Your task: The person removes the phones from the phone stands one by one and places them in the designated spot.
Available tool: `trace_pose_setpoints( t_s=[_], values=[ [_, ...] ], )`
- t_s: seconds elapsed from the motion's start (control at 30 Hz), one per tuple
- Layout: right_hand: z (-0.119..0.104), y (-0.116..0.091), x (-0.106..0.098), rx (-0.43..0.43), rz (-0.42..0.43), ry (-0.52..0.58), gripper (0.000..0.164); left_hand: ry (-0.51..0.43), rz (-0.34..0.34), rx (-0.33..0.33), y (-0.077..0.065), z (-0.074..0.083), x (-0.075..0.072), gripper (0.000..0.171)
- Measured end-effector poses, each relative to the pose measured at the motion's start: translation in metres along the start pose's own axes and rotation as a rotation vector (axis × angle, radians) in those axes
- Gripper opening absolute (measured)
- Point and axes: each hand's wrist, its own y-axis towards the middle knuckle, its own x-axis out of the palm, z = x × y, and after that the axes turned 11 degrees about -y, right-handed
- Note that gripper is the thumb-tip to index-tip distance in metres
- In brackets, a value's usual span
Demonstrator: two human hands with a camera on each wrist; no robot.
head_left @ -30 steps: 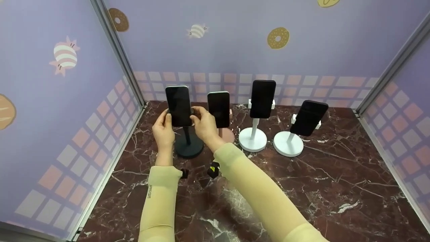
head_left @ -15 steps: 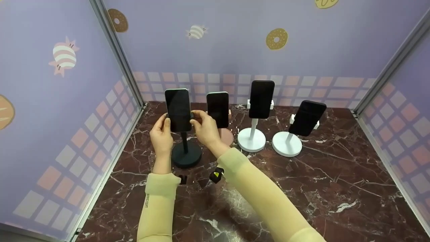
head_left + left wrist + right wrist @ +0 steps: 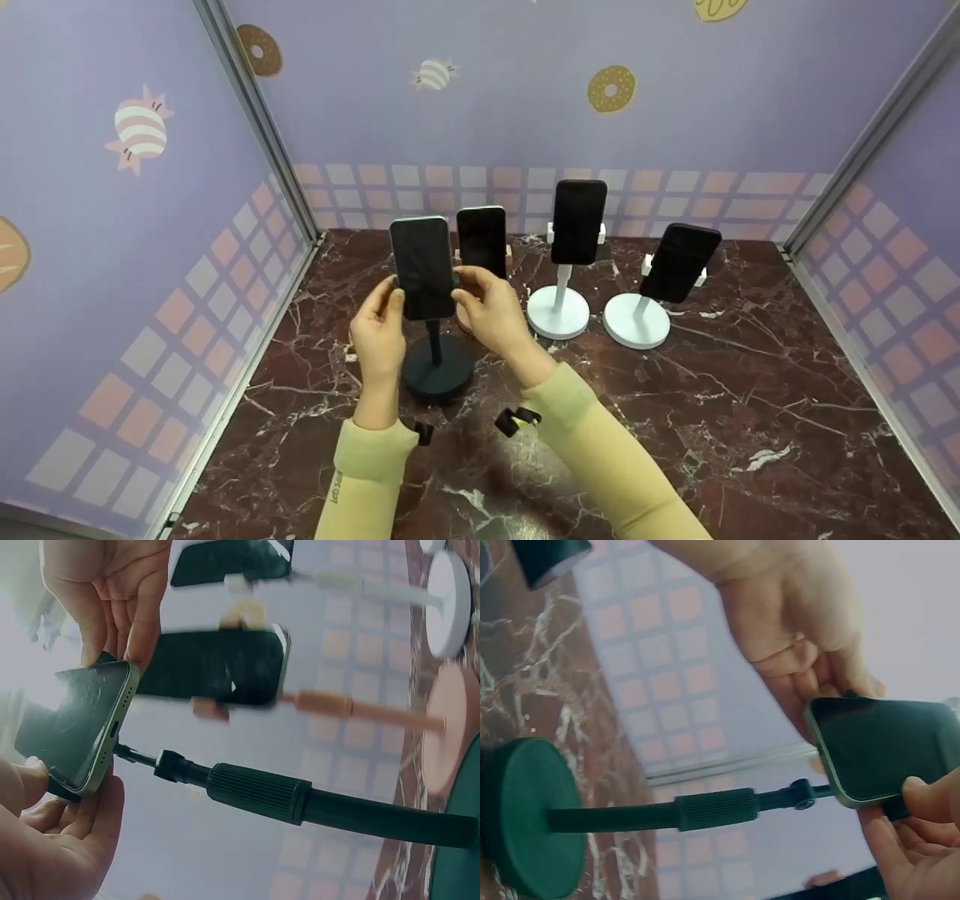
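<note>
A phone with a black screen and pale green edge sits in a black phone stand with a round base. My left hand grips the stand's clamp at the phone's left side, thumb in front. On the right side my right hand pinches the other clamp. The left wrist view shows both hands at the phone's two long edges, fingers curled behind it. Below the phone, the ribbed stem of the stand runs to the base. Whether the base touches the table cannot be told.
Behind my right hand stands a pink phone stand bearing a phone. Farther right are two white phone stands, one upright and one with a tilted phone. Patterned walls enclose the marble table.
Both hands have brought the black stand and its phone nearer to me and a little right. It now partly covers the pink stand. The other stands have stayed in place.
</note>
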Motion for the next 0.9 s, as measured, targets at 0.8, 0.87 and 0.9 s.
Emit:
trace_pose_setpoints(
  t_s=[0.8, 0.87, 0.9],
  values=[
    [0.047, -0.082, -0.116, 0.123, 0.173, -0.013, 0.031, -0.185, -0.273, -0.068, -0.081, -0.009, 0.101, 0.035],
    [0.051, -0.086, -0.119, 0.151, 0.18, -0.029, 0.031, -0.191, -0.285, -0.09, -0.085, -0.012, 0.106, 0.034],
    [0.052, -0.087, -0.121, 0.157, 0.182, -0.038, 0.031, -0.192, -0.288, -0.1, -0.087, -0.013, 0.108, 0.033]
  ],
)
